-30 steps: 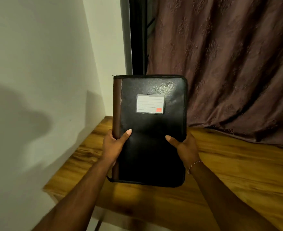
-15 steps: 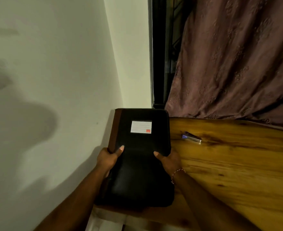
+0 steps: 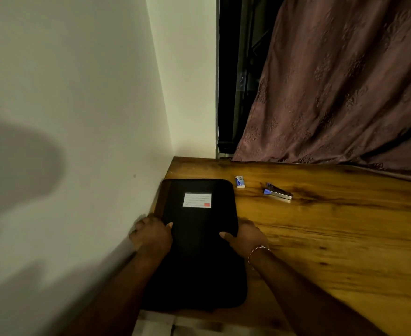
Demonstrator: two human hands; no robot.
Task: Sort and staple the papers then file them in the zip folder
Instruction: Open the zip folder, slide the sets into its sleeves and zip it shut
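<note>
The closed zip folder (image 3: pixel 199 251) lies on the wooden table (image 3: pixel 333 238) beside the wall (image 3: pixel 78 117) (contents hidden). The left hand (image 3: pixel 151 235) and right hand (image 3: pixel 247 237) clasp its side edges, thumbs on the cover, fingertips out of sight.

Two forearms bare to the near frame edge. Right hand (image 3: pixel 247 238): thin twisted bracelet (image 3: pixel 257 251), red and white, at the wrist. Left hand (image 3: pixel 151 236) and right: thumbnails long, pointed.
</note>
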